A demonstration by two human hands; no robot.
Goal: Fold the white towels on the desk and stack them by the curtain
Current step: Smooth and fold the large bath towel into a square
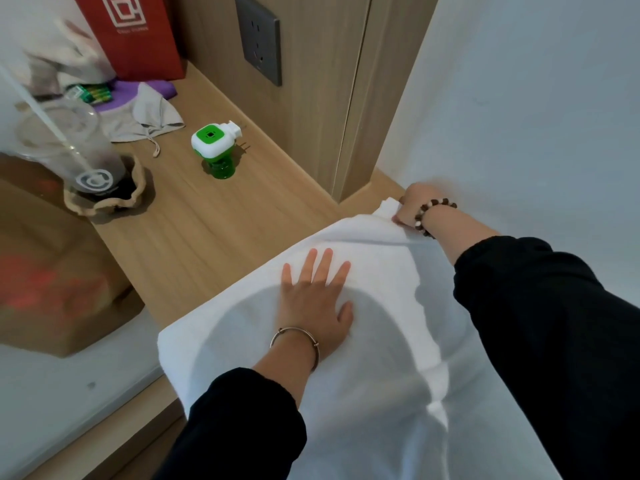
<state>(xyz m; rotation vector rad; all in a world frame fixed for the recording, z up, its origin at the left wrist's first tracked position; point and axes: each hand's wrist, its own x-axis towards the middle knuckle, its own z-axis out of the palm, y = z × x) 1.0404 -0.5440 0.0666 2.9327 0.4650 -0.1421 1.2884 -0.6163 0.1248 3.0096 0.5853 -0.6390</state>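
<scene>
A light wood-grain table (194, 233) runs along a wall panel (311, 109) of the same pale wood. A dark grey power socket (262, 38) is set into the panel, and a narrow vertical seam (358, 98) splits it further right. A smooth white surface (519, 98) rises on the right; whether it is wall or curtain cannot be told. The light is soft and even, with faint shadows on the tabletop.

No legible txt: red bag (133, 39) print blurred, cup (81, 157) logo only.
</scene>
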